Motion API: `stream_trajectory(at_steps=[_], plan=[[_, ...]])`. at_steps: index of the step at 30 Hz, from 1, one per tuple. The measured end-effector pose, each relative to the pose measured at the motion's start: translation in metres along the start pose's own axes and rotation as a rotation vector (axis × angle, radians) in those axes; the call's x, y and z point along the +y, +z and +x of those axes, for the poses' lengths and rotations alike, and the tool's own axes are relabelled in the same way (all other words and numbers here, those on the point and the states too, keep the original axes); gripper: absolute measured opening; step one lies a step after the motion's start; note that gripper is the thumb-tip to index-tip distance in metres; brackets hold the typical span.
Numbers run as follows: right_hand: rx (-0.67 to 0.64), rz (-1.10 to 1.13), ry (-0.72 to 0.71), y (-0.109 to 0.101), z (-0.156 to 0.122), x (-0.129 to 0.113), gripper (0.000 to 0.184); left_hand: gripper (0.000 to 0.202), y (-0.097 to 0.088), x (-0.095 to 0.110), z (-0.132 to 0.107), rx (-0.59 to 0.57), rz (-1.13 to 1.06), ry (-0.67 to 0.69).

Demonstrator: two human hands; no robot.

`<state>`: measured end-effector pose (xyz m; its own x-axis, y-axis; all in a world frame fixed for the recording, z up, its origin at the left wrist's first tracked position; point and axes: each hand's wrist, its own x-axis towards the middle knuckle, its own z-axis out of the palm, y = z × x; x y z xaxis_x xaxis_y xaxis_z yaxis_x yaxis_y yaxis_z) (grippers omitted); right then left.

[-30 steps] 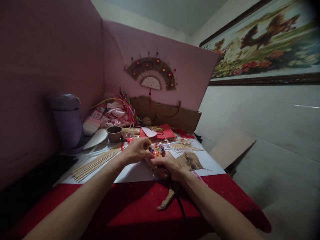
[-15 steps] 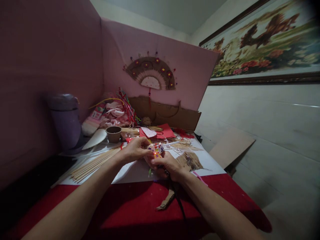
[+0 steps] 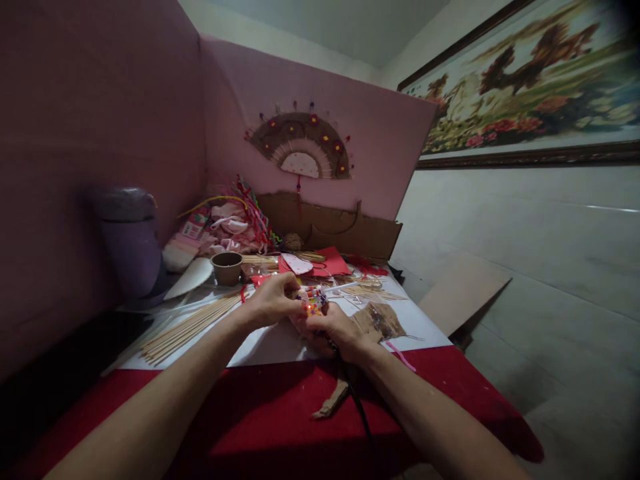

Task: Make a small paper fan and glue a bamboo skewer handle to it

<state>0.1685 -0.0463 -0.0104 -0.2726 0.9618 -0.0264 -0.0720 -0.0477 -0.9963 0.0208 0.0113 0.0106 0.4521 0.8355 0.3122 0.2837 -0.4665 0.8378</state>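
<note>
Between my two hands is a small shiny multicoloured packet (image 3: pixel 314 301), red, white, yellow and purple; it looks like beads in clear plastic, but the fingers cover much of it. My left hand (image 3: pixel 277 298) pinches its left side, thumb toward me. On the lower right, my right hand (image 3: pixel 336 328) is closed round it with the thumb on top. A white stick (image 3: pixel 343 287) shows just behind the packet. Beside my right hand lies a torn piece of brown cardboard (image 3: pixel 383 321). A dark cord (image 3: pixel 356 400) hangs below that hand.
Thin wooden sticks (image 3: pixel 187 331) lie to the left, near a brown pot (image 3: pixel 227 268) and a purple cup (image 3: pixel 129 243). Red paper (image 3: pixel 333 262) is behind my hands. A decorated fan (image 3: pixel 305 137) hangs on the pink board (image 3: pixel 370 127). A cardboard strip (image 3: pixel 331 403) rests on the red cloth (image 3: pixel 260 413).
The packet has turned slightly between my fingers, and my right hand has shifted a little. The green bit seen beneath my hands no longer shows.
</note>
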Motion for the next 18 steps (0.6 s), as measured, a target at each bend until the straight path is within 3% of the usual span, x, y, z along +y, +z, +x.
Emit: stream_trajectory(at_steps=[5, 13, 18], plan=[[-0.038, 0.014, 0.027, -0.005, 0.002, 0.002, 0.017, 0.014, 0.000, -0.006, 0.002, 0.033, 0.050, 0.025], [-0.128, 0.027, 0.004, -0.009, 0.003, 0.000, 0.016, 0.029, -0.009, -0.006, 0.004, -0.177, -0.254, -0.057], [-0.021, -0.036, 0.010, -0.005, 0.003, 0.002, 0.011, 0.030, -0.002, -0.008, 0.003, -0.046, -0.113, -0.001]])
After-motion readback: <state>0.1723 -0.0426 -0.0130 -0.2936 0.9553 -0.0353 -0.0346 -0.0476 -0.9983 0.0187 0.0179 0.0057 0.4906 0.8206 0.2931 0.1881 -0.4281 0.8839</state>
